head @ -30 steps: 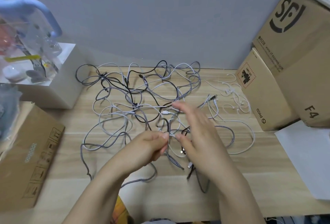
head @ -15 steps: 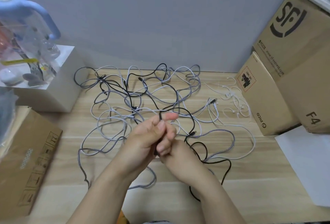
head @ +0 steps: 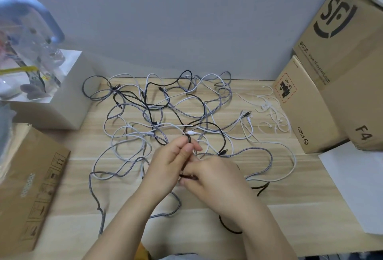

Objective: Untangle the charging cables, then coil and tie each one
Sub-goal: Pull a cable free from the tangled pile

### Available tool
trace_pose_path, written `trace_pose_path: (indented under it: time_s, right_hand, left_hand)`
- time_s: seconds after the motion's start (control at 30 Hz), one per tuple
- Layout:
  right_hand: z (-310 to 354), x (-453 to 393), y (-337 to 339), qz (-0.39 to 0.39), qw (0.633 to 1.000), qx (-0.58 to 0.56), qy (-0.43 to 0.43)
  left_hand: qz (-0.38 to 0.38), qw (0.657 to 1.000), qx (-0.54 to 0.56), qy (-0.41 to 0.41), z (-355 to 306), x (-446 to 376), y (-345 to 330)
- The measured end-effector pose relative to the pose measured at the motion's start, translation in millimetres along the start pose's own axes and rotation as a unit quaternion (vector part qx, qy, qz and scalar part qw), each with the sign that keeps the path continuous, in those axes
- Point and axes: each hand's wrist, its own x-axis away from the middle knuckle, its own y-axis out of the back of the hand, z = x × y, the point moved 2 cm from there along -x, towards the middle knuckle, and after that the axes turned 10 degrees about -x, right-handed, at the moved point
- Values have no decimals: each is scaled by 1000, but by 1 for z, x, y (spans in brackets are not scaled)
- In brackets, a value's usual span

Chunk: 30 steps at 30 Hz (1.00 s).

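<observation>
Step in hand looked like coiling the black cable (head: 215, 129); left hand (head: 172, 162) pinched a loop of it, right hand (head: 213, 177) gripped a strand just beside; its slack trailed on the desk (head: 290, 218) near the wrists and ran up into the tangle (head: 157, 110) behind; next move likely needs feeding slack free of the grey cable (head: 259, 152); versus half a second earlier, the right hand had come out from under the left.
</observation>
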Motion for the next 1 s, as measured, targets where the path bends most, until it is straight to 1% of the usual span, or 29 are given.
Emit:
trace_pose_path:
  time_s: [0.07, 0.13, 0.17, 0.27, 0.37, 0.43, 0.47, 0.53, 0.6, 0.63, 0.67, 0.73, 0.77, 0.87, 0.9, 0.93, 1.0]
  right_hand:
    - [-2, -1, 12, -59, 996, -69, -20]
    - [-6, -2, 16, -113, 981, -150, -44]
    - [-8, -3, 17, -132, 974, -176, -45]
    - [-13, -4, 24, -197, 953, -231, -9]
    - [-12, -3, 33, -267, 930, -230, 105]
    - [-10, -2, 33, -300, 911, -230, 167]
    - [-11, -3, 33, -308, 904, -241, 171]
    - [-17, -7, 29, -316, 890, -296, 142]
    - [-22, -12, 21, -303, 878, -361, 85]
    - [-22, -15, 15, -277, 876, -391, 57]
    - [-22, -18, 9, -244, 877, -414, 36]
    - [-21, -21, -1, -205, 893, -402, 9]
    - [-22, -22, -4, -191, 907, -374, -3]
    - [-23, -22, -13, -120, 951, -283, -41]
    - [-21, -20, -16, -87, 961, -257, -53]
    - [-20, -18, -20, -54, 967, -239, -65]
    - [-16, -12, -21, -5, 971, -225, -74]
  left_hand:
    - [2, 999, -45, -19, 0, 2, -1]
    - [-5, 999, -41, -32, -2, 3, -2]
    - [-4, 999, -21, -34, -2, 3, -2]
    - [34, 996, 84, -14, -3, 4, 0]
    - [90, 982, 166, 10, -5, 6, 2]
    - [133, 965, 227, 2, -8, 8, 2]
    - [154, 952, 266, 0, -10, 10, 4]
    - [175, 923, 342, -4, -17, 12, 5]
    - [170, 902, 396, -12, -24, 13, 5]
    - [172, 887, 429, -12, -27, 13, 4]
    - [191, 860, 474, -13, -30, 13, 3]
    - [247, 786, 565, -24, -39, 14, 1]
    - [248, 775, 581, -22, -41, 13, 4]
    - [202, 777, 595, -24, -43, 9, 16]
    - [171, 776, 606, -29, -45, 7, 20]
    - [126, 792, 597, -28, -47, 3, 22]
    - [36, 855, 518, -2, -40, -1, 21]
